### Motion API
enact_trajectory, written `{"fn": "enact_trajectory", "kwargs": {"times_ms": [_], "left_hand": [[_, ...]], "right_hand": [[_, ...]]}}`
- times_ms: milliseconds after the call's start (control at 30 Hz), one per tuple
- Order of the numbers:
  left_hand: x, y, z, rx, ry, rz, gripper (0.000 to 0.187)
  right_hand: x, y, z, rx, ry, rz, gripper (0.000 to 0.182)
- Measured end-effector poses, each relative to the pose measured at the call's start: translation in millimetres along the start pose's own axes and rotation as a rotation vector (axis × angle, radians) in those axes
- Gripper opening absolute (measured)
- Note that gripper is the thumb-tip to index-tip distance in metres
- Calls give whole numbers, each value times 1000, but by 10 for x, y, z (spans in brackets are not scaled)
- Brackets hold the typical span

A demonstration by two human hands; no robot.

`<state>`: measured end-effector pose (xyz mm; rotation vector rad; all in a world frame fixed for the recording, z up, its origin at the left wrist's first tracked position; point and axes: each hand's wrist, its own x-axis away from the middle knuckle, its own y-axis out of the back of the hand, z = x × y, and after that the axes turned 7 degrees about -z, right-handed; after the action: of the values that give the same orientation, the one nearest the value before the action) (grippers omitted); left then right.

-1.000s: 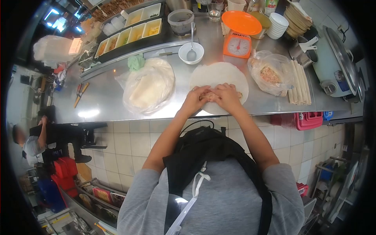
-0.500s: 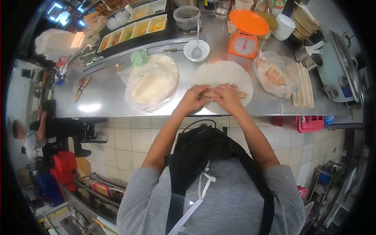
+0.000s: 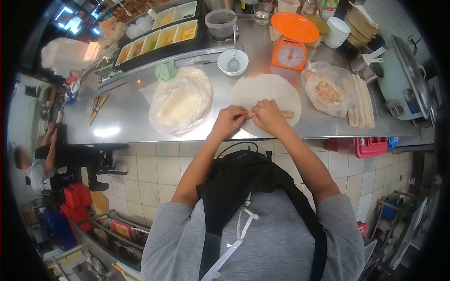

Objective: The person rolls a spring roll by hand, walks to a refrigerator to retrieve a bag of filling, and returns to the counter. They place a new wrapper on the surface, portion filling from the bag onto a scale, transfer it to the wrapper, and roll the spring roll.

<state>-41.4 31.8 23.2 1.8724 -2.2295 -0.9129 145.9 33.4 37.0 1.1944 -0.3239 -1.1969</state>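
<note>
A round, thin white wrapper [image 3: 266,86] lies flat near the counter's front edge. Across its lower half runs a strip of pinkish minced filling [image 3: 287,114]; its right end shows, while the rest is mostly covered by my hands. My left hand [image 3: 228,121] is closed in a pinch at the strip's left end. Beside it, my right hand [image 3: 268,118] bends over the strip with its fingertips pressed together on the filling, almost touching the left fingers. More filling sits in a clear plastic bag [image 3: 328,91] to the right, next to several rolled wrappers [image 3: 362,100].
Left of my hands is a bagged stack of wrappers [image 3: 180,103] with a green cloth [image 3: 165,71]. Behind stand a white bowl [image 3: 233,68] with a spoon, an orange scale [image 3: 289,55] and topping trays [image 3: 166,37]. A person [image 3: 42,164] sits at far left.
My fingertips have come closer together over the filling, covering the stretch that showed between them. My right hand has shifted slightly left.
</note>
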Motion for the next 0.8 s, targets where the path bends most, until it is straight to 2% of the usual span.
{"fn": "enact_trajectory", "kwargs": {"times_ms": [100, 167, 200, 267, 300, 367, 433, 467, 533, 600, 667, 800], "left_hand": [[-4, 6, 10, 8, -11, 11, 16], [-1, 27, 5, 15, -14, 12, 17], [2, 42, -8, 58, 60, 32, 17], [9, 64, -26, 105, 137, 52, 17], [11, 69, -31, 120, 152, 46, 17], [0, 42, -60, 143, 164, 46, 17], [-11, -25, -102, 48, -38, -30, 19], [-33, -55, -131, 58, -39, -26, 19], [-93, -100, -180, -74, -215, 3, 20], [-134, -224, -157, -93, -268, -24, 16], [-163, -339, -179, -116, -319, -51, 13], [-196, -507, -222, -210, -316, -11, 11]], "right_hand": [[-47, 10, -58, -36, 62, 1, 10], [-97, 58, -121, -276, -180, 102, 15], [-99, 112, -156, -276, -179, 104, 15], [-71, 273, -268, -549, -450, 61, 17], [-45, 323, -367, -546, -453, 64, 17], [28, 454, -588, -883, -569, -81, 17], [103, 695, -691, -879, -605, -81, 17], [138, 786, -726, -881, -633, -78, 17], [216, 839, -800, -780, -622, -27, 18], [245, 829, -776, -686, -605, 21, 18], [256, 701, -656, -527, -679, 98, 16], [297, 393, -567, -542, -627, 41, 13]]}}
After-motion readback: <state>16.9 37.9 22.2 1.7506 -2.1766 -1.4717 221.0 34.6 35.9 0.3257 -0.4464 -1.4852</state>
